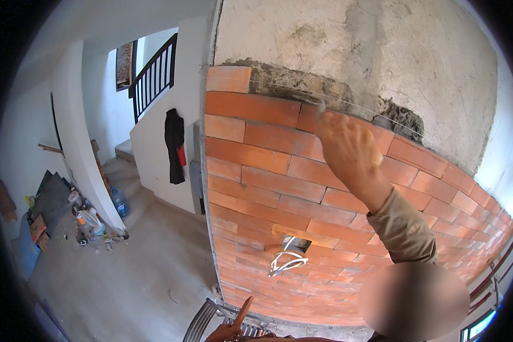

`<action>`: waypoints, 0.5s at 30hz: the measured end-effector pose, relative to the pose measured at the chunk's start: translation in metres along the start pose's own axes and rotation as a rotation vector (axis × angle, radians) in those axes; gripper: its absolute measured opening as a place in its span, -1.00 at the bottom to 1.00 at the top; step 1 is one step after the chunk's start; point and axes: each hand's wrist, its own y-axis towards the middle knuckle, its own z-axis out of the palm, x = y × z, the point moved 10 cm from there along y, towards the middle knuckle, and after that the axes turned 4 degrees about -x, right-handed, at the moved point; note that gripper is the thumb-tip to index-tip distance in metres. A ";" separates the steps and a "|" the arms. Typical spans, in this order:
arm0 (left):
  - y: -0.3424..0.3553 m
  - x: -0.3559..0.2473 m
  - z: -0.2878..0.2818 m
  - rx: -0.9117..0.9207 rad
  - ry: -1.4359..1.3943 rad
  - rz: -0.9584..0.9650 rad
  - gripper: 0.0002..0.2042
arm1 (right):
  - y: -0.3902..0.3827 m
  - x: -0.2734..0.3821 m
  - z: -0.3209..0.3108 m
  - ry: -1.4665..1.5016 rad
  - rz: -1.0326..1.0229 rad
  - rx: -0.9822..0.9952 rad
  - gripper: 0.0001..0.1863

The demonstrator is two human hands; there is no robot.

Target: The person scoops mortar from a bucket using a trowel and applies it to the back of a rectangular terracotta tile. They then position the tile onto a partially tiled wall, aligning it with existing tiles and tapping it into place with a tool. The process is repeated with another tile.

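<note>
My right hand [350,145] is raised at the brick wall [268,176], its fingers bent at the top course just below a taut string [407,125]. At its fingertips is something small and grey [322,106] that I cannot make out. Above the string, rough mortar [290,82] borders bare plaster [427,62]. One brick tile [228,78] sits higher at the left end. At the lower edge my left hand [222,332] grips a narrow terracotta brick tile [244,309]. A blurred oval [413,299] hides what lies below my right sleeve.
A dark slatted metal chair or rack [199,320] is at the bottom. Looped cable [288,265] hangs from a wall box [299,245]. To the left are a staircase railing [154,74], a hanging dark garment [174,145], a water jug [118,202] and piled materials [85,222] by a pillar.
</note>
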 end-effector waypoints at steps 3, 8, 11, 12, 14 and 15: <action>0.002 0.005 0.001 0.003 0.007 0.001 -0.55 | -0.015 -0.013 -0.009 0.080 -0.007 0.005 -0.75; 0.007 0.006 -0.001 0.014 0.037 -0.002 -0.56 | -0.010 -0.024 -0.005 0.152 -0.051 0.062 -0.67; 0.012 0.003 -0.004 0.022 0.058 0.007 -0.56 | -0.018 -0.030 -0.012 0.163 -0.117 -0.036 -0.66; 0.013 0.002 -0.006 0.019 0.068 0.009 -0.56 | -0.023 -0.032 -0.018 0.174 -0.153 -0.108 -0.66; 0.016 0.000 -0.007 0.020 0.086 0.016 -0.56 | -0.032 -0.053 -0.021 0.088 -0.075 -0.005 -0.65; 0.019 -0.001 -0.008 0.019 0.092 0.016 -0.57 | -0.037 -0.060 -0.023 0.044 -0.038 0.045 -0.65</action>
